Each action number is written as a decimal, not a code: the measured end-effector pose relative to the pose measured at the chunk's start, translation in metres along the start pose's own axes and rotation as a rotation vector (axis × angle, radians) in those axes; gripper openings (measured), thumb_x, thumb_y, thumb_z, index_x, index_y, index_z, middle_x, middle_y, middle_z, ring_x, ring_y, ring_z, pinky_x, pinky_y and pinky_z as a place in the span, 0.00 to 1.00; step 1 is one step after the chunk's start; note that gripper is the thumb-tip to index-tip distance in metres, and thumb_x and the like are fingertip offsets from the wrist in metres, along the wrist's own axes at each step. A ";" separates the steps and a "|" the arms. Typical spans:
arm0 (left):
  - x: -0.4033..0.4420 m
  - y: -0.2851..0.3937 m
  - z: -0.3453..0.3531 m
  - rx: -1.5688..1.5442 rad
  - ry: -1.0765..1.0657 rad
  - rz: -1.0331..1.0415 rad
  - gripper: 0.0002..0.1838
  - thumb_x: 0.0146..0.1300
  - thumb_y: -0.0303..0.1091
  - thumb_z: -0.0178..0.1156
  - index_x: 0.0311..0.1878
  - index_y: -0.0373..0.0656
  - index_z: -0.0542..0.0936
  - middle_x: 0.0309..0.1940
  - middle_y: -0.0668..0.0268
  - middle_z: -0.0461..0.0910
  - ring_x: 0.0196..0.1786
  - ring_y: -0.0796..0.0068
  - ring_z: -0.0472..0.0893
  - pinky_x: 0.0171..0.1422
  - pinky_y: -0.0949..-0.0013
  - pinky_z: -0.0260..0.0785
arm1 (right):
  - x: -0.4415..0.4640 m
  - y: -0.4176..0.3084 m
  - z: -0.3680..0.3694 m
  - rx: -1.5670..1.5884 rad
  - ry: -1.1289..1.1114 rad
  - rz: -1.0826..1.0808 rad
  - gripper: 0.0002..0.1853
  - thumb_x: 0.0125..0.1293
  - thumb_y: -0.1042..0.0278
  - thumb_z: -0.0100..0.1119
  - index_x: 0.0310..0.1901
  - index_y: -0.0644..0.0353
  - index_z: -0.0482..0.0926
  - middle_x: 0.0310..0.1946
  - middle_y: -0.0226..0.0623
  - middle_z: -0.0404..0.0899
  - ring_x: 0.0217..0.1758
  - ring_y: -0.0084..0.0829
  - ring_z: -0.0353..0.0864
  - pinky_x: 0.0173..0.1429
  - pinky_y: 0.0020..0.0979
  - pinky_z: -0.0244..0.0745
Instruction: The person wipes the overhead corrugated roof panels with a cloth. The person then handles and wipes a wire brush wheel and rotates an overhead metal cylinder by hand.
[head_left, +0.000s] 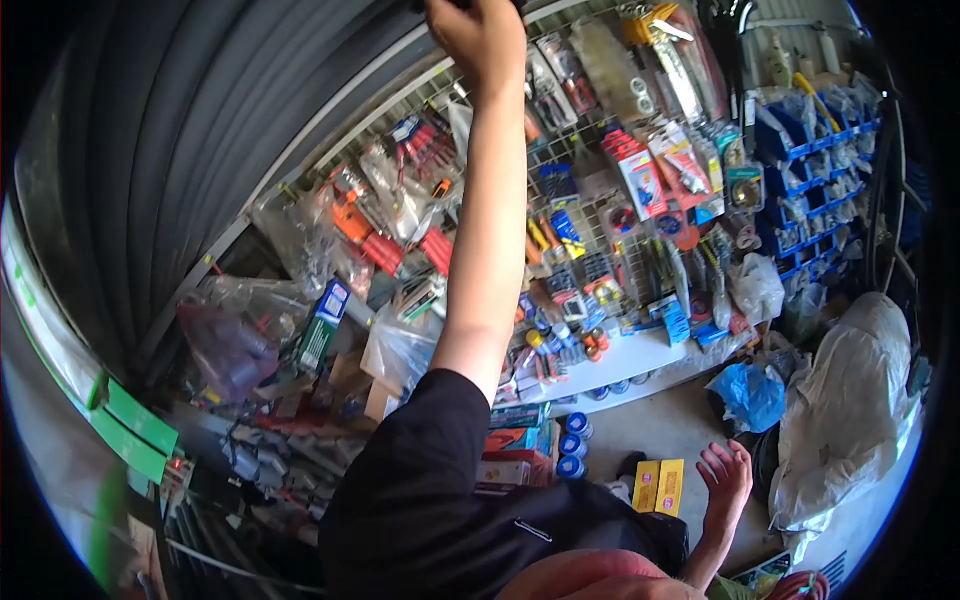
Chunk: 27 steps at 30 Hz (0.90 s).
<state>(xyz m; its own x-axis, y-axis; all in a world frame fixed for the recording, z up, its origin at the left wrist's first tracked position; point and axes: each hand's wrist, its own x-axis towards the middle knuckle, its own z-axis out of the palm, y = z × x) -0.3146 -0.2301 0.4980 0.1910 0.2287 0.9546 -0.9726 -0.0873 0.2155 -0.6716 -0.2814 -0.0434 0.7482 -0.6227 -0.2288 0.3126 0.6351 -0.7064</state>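
My left hand is raised at the top edge, arm stretched straight up out of a black sleeve. Its fingers are cut off by the frame, but they look closed around something dark that I cannot make out. Behind that arm, a wire grid rack carries packaged tools. Low on the right, my right hand hangs in the air with fingers apart and slightly curled, holding nothing. A yellow box lies on the floor to its left. Nearest above it is a blue plastic bag.
Blue parts bins fill the right wall. A large pale plastic sheet covers something at the right. Blue-lidded tins stand beside the white shelf. Dark corrugated metal rises at the left, above green boxes.
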 end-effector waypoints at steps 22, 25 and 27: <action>0.129 -0.147 -0.312 0.147 0.655 0.176 0.18 0.67 0.42 0.71 0.47 0.42 0.74 0.43 0.56 0.81 0.36 0.63 0.84 0.23 0.65 0.78 | 0.159 0.088 0.031 0.136 -0.071 0.077 0.26 0.79 0.44 0.50 0.67 0.55 0.73 0.56 0.41 0.84 0.58 0.36 0.84 0.66 0.43 0.78; 0.149 -0.154 -0.369 0.396 0.785 0.254 0.18 0.63 0.38 0.72 0.46 0.39 0.76 0.42 0.53 0.80 0.43 0.59 0.83 0.32 0.58 0.80 | 0.185 0.102 0.039 0.115 -0.073 0.135 0.25 0.78 0.45 0.51 0.66 0.55 0.74 0.54 0.40 0.85 0.57 0.36 0.85 0.65 0.43 0.79; 0.179 -0.187 -0.410 0.978 0.887 0.597 0.15 0.62 0.36 0.72 0.43 0.36 0.80 0.41 0.49 0.79 0.44 0.52 0.81 0.46 0.52 0.78 | 0.206 0.113 0.037 0.126 -0.084 0.183 0.25 0.76 0.46 0.54 0.66 0.51 0.75 0.56 0.42 0.84 0.59 0.38 0.84 0.66 0.45 0.78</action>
<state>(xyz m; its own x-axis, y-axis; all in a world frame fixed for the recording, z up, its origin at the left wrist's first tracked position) -0.1529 0.2247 0.5441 -0.6995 0.4037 0.5897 -0.3283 -0.9145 0.2365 -0.4598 -0.3209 -0.1457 0.8433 -0.4556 -0.2851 0.2344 0.7892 -0.5677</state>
